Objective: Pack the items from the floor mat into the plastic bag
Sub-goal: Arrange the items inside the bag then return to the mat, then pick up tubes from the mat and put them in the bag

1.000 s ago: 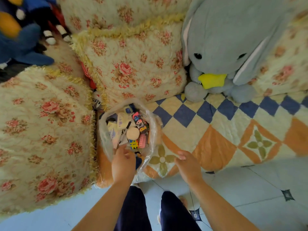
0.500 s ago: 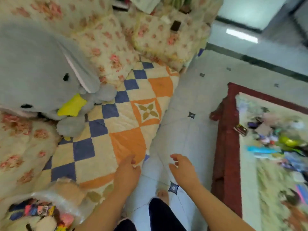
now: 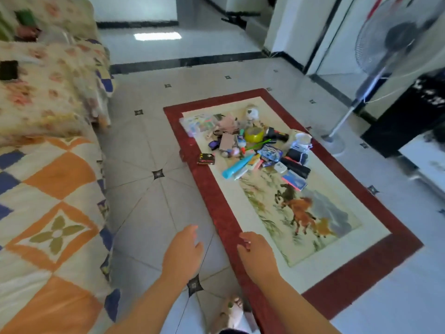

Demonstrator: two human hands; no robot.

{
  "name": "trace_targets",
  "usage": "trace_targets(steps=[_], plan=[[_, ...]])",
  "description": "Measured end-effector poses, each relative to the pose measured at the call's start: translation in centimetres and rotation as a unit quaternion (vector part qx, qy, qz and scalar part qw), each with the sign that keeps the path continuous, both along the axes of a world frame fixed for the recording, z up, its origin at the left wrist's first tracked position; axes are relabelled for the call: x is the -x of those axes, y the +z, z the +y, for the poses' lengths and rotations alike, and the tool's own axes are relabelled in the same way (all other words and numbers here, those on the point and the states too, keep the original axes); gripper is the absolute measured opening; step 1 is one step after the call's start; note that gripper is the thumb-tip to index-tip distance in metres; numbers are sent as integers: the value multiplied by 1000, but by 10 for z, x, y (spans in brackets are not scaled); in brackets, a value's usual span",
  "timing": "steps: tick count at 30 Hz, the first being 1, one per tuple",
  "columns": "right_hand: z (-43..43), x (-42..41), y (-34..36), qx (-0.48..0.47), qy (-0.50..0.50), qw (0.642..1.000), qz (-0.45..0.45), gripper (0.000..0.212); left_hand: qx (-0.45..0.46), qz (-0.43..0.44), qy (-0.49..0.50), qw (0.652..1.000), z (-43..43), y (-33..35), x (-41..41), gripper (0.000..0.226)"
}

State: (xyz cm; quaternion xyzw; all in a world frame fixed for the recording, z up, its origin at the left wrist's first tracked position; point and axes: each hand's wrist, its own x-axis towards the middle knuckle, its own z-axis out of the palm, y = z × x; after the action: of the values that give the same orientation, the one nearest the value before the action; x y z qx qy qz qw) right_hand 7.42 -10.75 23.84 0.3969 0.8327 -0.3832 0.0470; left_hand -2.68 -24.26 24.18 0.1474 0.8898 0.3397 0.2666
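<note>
A floor mat with a dark red border and a picture of horses lies on the tiled floor ahead of me. A pile of small items sits on its far half: a turquoise tube, a yellow roll, a black box at the border, dark pouches and packets. My left hand hangs above the tiles with relaxed fingers, holding nothing. My right hand hovers over the mat's near left border, fingers loosely curled and empty. The plastic bag is out of view.
A sofa with a patchwork quilt and floral cushions fills the left side. A standing fan and a dark cabinet stand at the right. My foot shows at the bottom edge.
My view has swung right, from the bag on the sofa to the floor mat. Both hands left the bag empty and now hang in front of me.
</note>
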Motion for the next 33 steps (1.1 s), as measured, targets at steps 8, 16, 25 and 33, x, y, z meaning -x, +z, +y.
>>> trace_targets(steps=[8,16,25,33], plan=[[122,3,-14,22,-51,998,-2,32,24,17,-64,998,135,-2,23,44],[190,35,-28,55,-76,996,-10,35,68,57,-109,990,201,-8,69,43],[251,97,-67,69,-98,990,-74,33,103,5,-147,984,277,-61,165,45],[306,212,-154,124,-144,969,-160,36,144,-37,-200,968,358,-169,280,49]])
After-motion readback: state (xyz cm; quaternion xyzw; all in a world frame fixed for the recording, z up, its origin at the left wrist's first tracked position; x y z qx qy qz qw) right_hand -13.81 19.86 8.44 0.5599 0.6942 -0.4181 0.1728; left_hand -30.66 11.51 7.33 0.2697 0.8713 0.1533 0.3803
